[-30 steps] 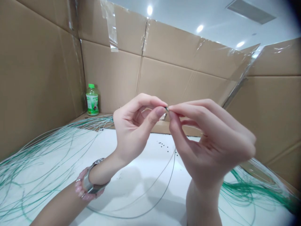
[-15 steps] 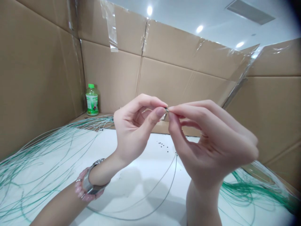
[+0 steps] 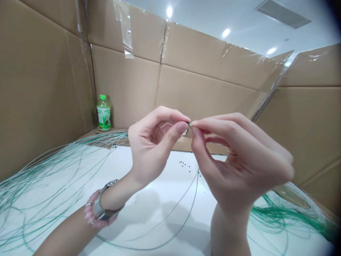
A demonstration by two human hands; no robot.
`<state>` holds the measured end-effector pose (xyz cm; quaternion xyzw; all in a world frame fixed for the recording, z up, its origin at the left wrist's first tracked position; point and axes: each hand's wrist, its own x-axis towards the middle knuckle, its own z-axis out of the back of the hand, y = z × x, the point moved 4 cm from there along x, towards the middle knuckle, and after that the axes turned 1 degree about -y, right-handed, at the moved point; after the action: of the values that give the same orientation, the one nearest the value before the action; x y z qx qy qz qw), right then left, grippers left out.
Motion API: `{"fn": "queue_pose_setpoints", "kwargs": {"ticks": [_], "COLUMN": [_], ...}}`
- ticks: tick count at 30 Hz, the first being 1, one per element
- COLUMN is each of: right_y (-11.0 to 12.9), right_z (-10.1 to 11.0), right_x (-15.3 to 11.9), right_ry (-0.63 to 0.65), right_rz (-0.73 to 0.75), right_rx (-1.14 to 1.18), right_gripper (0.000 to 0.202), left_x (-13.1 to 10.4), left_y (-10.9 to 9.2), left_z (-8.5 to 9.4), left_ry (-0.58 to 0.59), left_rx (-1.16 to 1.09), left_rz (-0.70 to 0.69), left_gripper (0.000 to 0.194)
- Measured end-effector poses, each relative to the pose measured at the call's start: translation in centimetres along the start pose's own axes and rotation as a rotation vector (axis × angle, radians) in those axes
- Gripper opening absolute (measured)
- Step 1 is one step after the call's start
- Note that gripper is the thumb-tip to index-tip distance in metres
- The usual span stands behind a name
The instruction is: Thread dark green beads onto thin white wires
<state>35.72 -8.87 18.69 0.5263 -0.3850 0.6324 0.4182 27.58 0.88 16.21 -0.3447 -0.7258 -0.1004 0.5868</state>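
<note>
The tiny piece (image 3: 189, 125) sits, in the head view, at the middle of the scene, raised above the tabletop between the fingertips of 2 bare hands; it looks dark towards the left and pale towards the right, and is too small for its exact shape to be told. The left hand (image 3: 149, 149) clamps its left end between thumb and forefinger, the other fingers curled behind. The right hand (image 3: 239, 160) pinches the right end the same way, its knuckles rounded and slightly blurred, so the 2 hands nearly meet. On the left wrist are a smooth, shiny metal band (image 3: 106, 209) and a bracelet (image 3: 92, 213) of rounded, glossy pink beads. Beneath lies the smooth white tabletop (image 3: 160, 177), with small black specks (image 3: 182, 164) scattered near its far edge and thin strands (image 3: 146, 248) bowing in a long curve towards the near side. Loose, springy green and white wires (image 3: 53, 170) fan out at left; a denser green bundle (image 3: 287, 213) lies at right. At far left a clear plastic bottle (image 3: 104, 115) with a green cap stands upright near matt brown cardboard walls (image 3: 207, 89), creased and patched with glossy clear tape (image 3: 127, 32).
</note>
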Motion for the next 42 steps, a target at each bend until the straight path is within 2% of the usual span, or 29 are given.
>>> {"fn": "queue_pose_setpoints", "kwargs": {"ticks": [8,12,15,19,23,33,38,40,42], "right_y": [0.3,-0.1,-0.9,-1.7,-2.1,-2.1,-2.9,-3.6,-4.2], "right_z": [0.1,0.2,0.2,-0.2,-0.8,-1.5,-1.6,-1.5,-1.6], "right_x": [-0.1,0.1,0.0,-0.1,-0.2,-0.3,-0.2,-0.3,-0.5], "right_ry": [-0.008,0.009,-0.022,-0.039,-0.014,0.063,0.169,0.307,0.518], "right_rz": [-0.020,-0.036,-0.108,-0.174,-0.238,-0.300,-0.366,-0.396,-0.405], "right_rx": [-0.035,0.137,0.264,0.291,0.380,0.320,0.352,0.346,0.336], "right_gripper": [0.022,0.027,0.025,0.021,0.019,0.012,0.008,0.005,0.003], "left_x": [0.0,0.1,0.4,0.9,1.3,0.7,0.8,1.0,1.1], "left_y": [-0.5,-0.6,-0.2,0.3,0.4,-0.5,-0.3,-0.2,0.0], "left_z": [0.0,0.0,0.2,0.4,0.5,0.9,0.9,1.0,1.1], "left_ry": [0.020,0.041,0.042,0.107,0.157,0.110,0.119,0.094,0.070], "left_rx": [0.102,0.101,0.091,0.054,0.077,0.274,0.317,0.322,0.310], "left_rz": [-0.026,-0.032,0.013,0.088,0.104,-0.099,-0.090,-0.068,-0.057], "left_gripper": [0.009,0.009,0.007,0.004,0.006,0.007,0.007,0.007,0.007]}}
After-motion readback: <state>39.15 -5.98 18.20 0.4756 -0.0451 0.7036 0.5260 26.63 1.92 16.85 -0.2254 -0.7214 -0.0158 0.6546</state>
